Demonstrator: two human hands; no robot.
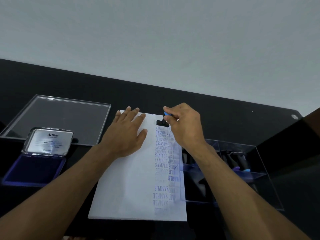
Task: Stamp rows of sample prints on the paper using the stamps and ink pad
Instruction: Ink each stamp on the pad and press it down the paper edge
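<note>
On the paper (128,179), left hand (127,132) lies flat, fingers spread; right hand (184,126) grips stamp (162,121).

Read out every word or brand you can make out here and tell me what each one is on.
"Artline": inside the ink pad lid; smaller print below it is too blurred.
"SAMPLE", "FRAGILE", "AMENDED", "AIR": blue prints on the paper, some upside down.
Faint lower prints: unreadable.

We count two hands, the left hand (127,134) and the right hand (186,126). We see one stamp (162,121), one sheet of paper (128,179), one ink pad (34,168), one clear lid (57,116) and one clear box (256,170).
</note>
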